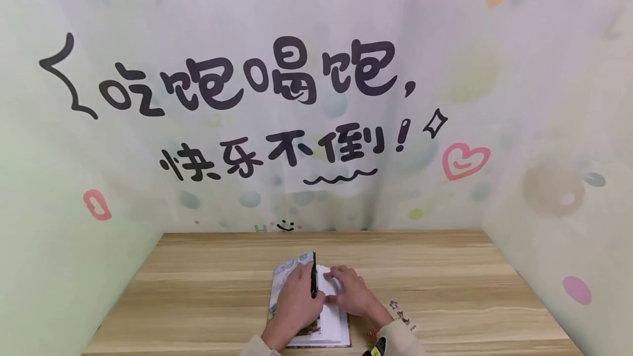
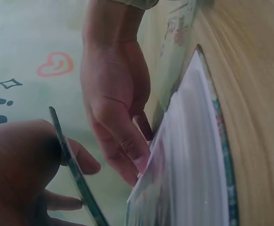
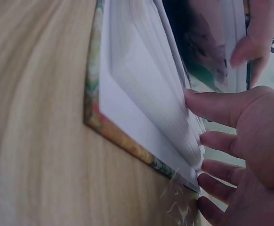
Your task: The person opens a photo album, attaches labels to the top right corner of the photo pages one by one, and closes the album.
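A photo album [image 1: 335, 317] with clear-sleeved pages and a colourful hard cover lies open at the front middle of the table. My left hand [image 1: 298, 296] grips the raised front cover [image 1: 279, 279], its thumb on the inner side and fingers behind. A dark glossy picture [image 3: 205, 42] shows inside that raised part in the right wrist view. My right hand [image 1: 350, 291] is at the album's right edge, thumb on the top sleeve and fingertips along the stacked page edges [image 3: 151, 80], pinching at the edge. Part of the fingers is hidden behind the pages in the left wrist view.
A clear plastic piece with small printed shapes [image 1: 403, 315] lies on the wood-grain table [image 1: 207, 284] just right of the album, by the right sleeve. A printed curtain [image 1: 277, 207] with large lettering stands behind the table and along both sides.
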### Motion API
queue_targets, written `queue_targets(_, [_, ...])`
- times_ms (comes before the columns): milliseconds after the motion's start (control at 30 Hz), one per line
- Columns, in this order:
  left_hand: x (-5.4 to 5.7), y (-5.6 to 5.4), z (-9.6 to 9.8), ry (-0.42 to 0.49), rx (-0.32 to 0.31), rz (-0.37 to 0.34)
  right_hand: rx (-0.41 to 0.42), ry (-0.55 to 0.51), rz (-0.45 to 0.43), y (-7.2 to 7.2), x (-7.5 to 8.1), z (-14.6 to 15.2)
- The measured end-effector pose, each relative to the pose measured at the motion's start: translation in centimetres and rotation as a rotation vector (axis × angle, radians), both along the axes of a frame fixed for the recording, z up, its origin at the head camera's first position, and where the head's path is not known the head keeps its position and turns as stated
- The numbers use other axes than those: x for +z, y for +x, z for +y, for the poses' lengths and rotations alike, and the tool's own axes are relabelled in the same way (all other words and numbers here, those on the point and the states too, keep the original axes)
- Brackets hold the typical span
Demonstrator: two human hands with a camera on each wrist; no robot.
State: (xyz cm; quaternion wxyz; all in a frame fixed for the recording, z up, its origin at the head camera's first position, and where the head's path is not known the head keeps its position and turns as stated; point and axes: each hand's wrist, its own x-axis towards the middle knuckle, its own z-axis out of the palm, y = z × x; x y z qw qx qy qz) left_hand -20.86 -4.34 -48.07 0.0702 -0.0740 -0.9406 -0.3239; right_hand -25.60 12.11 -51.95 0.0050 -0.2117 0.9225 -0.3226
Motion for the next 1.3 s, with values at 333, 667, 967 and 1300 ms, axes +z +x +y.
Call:
queue_targets(333, [-0.7, 0.7, -1.1, -0.086, -0.149, -0.097, 0.032, -0.061, -0.032, -0.4, 0.1, 0.5])
queue_targets(667, [-0.9, 2.1, -2.8, -0.173, -0.196, -0.092, 0.1, -0.111, -0.06, -0.4, 0.1, 1.3])
queue_targets(967, [-1.3, 2.3, -3.0, -0.274, -0.233, -0.149, 0.106, -0.12, -0.11, -0.4, 0.3, 2.1])
queue_targets(1300, [-2.1, 2.0, -2.6, -0.41, -0.224, -0.219, 0.087, -0.189, -0.112, -0.3, 0.5, 2.9])
